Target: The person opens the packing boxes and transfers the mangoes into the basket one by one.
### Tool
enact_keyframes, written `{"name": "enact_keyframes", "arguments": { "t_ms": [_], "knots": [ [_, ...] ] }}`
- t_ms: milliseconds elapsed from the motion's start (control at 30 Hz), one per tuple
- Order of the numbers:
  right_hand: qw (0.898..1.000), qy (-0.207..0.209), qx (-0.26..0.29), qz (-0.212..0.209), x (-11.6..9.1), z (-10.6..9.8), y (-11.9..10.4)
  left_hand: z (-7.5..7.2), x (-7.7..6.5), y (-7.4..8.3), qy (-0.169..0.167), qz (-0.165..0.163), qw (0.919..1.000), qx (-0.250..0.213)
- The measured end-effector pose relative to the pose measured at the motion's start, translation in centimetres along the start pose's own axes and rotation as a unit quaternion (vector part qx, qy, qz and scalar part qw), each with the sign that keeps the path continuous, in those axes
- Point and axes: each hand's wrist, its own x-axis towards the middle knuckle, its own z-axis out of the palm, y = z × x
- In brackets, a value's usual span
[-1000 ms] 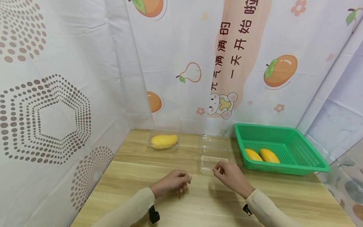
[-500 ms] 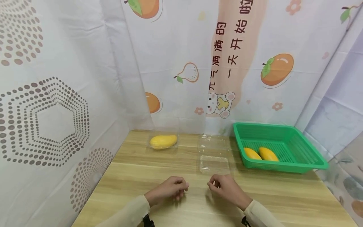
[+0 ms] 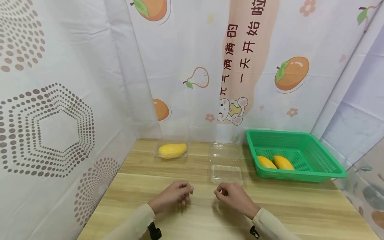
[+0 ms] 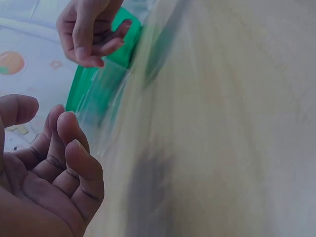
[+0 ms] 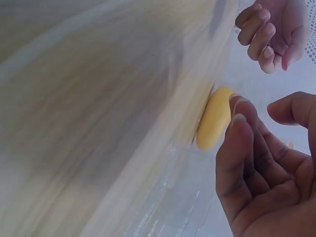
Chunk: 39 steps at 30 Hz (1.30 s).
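My left hand (image 3: 173,196) hovers over the near part of the wooden table, loosely curled with nothing in it. Opposite it, my right hand (image 3: 235,197) is likewise loosely curled and holds nothing. Just beyond the right hand lies a clear plastic clamshell box (image 3: 226,174) with its lid folded back. Farther back on the left, a yellow mango (image 3: 172,151) sits inside another clear box. In the left wrist view the palm and fingers (image 4: 79,170) show a gap between thumb and fingertips. The right wrist view shows the same kind of gap, with the mango (image 5: 215,118) behind.
A green plastic basket (image 3: 300,176) stands at the back right, with two mangoes (image 3: 283,163) inside near its left front corner. Printed curtains (image 3: 186,40) hang behind and to the left of the wooden table (image 3: 126,190).
My right hand has drawn back from the clear box toward me and a little left. The left hand has shifted slightly left. The head view has turned a little.
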Motion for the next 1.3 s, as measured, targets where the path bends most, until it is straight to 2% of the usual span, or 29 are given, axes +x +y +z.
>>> {"name": "enact_keyframes", "arguments": {
  "t_ms": [200,333,667,867,1033,1200,1300],
  "knots": [
    [1.000,-0.014,-0.002,0.006,1.4,0.0,-0.7,-2.3,-0.2,0.6,0.020,0.003,0.9991,0.036],
    [0.999,-0.037,0.029,0.021,2.6,0.3,-1.4,-3.9,-0.3,1.0,0.041,0.005,0.9980,0.048],
    [0.992,-0.059,0.102,0.036,6.2,1.6,-2.7,-7.4,0.3,1.9,0.098,-0.011,0.9945,0.034],
    [0.987,-0.071,0.137,0.037,8.2,2.4,-3.2,-10.4,1.1,0.8,0.136,-0.016,0.9902,0.029],
    [0.982,-0.071,0.170,0.039,10.2,3.5,-3.1,-13.1,1.4,-0.7,0.181,-0.023,0.9822,0.047],
    [0.970,-0.067,0.217,0.084,11.7,4.6,-2.3,-14.8,1.6,-1.7,0.208,-0.038,0.9752,0.066],
    [0.964,-0.067,0.231,0.113,12.6,4.9,-2.1,-15.4,2.1,-1.6,0.213,-0.039,0.9739,0.066]
  ]
}}
